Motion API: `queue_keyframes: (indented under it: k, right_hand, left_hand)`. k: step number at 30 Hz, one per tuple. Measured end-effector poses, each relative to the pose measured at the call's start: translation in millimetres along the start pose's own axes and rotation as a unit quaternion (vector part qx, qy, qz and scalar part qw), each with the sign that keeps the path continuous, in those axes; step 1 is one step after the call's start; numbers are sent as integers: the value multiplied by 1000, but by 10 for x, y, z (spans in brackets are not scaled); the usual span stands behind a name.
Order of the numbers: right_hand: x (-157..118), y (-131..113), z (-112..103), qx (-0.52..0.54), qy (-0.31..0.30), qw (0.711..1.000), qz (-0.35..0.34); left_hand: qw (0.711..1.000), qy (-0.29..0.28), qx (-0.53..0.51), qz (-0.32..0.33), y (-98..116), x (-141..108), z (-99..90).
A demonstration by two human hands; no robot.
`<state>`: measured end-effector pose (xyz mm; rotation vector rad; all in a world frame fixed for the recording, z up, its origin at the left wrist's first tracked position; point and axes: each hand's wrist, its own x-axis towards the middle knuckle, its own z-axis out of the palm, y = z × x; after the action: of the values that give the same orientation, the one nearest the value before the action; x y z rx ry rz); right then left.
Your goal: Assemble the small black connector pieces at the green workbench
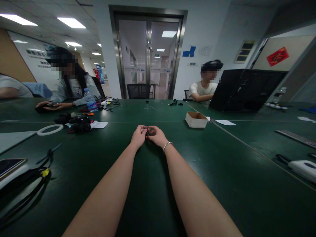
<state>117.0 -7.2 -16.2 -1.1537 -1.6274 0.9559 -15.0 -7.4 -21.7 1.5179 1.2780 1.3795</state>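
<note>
Both of my arms reach forward over the green tabletop (pixel 153 184), and the hands meet near its middle. My left hand (pixel 139 135) has its fingers closed on a small black piece (pixel 147 132). From the other side, my right hand (pixel 157 135) pinches the same piece, thumb and forefinger curved round it. Fingers cover most of the piece, so I cannot make out its kind. A silver bangle (pixel 167 147) circles my right wrist.
An open cardboard box (pixel 196 120) stands right of my hands. To the left lie black parts (pixel 80 123), a white ring (pixel 50 129), a water bottle (pixel 90 100) and cables (pixel 32 191). A black monitor (pixel 243 90) stands at right. Two people sit across the table, another at far left.
</note>
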Motion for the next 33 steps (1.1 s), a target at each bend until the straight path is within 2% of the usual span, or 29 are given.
queue_keyframes:
  k: [4, 9, 16, 24, 30, 33]
  right_hand:
    - [3, -19, -49, 104, -1, 994, 46]
    - [-17, -57, -96, 189, 8, 980, 65]
    - [-44, -85, -108, 169, -39, 984, 43]
    - [-58, -109, -124, 170, -65, 982, 55]
    - [-56, -102, -106, 183, -57, 980, 60]
    - [-57, -115, -96, 187, -49, 979, 66]
  left_hand:
    - [992, -2, -107, -61, 64, 2, -17]
    - [996, -29, -66, -45, 131, -39, -35]
    - [990, 0, -132, -45, 119, -25, -57]
    - [994, -4, -105, -17, 71, -6, -106]
    - [997, -12, -73, 2, 87, -14, -89]
    - [999, -18, -45, -8, 101, -34, -92]
